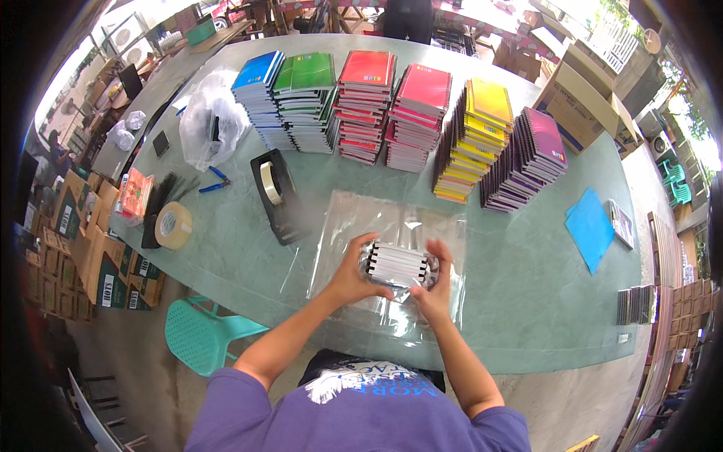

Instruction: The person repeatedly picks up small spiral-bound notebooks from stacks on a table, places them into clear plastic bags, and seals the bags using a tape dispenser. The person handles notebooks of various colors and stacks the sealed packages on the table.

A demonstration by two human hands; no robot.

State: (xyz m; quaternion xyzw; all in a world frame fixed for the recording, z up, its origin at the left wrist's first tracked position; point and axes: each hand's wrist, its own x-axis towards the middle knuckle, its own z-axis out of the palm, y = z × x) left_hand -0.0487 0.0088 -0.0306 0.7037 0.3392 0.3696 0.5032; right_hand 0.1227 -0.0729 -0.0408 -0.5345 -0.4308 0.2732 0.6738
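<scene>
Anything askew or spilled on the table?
Slightly: yellow notebook stack and purple notebook stack at the row's right end have uneven edges, books jutting, not flush. Fisheye may exaggerate it. No spill visible.

Bundle [398,264] lies between left hand [354,273] and right hand [437,285], over plastic sheet [346,218]; notebook stacks [364,105] stand behind, tape dispenser [283,220] left.

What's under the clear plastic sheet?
Green table shows through the sheet. Whatever lies behind the left hand, right hand and bundle is covered; can't tell.
</scene>
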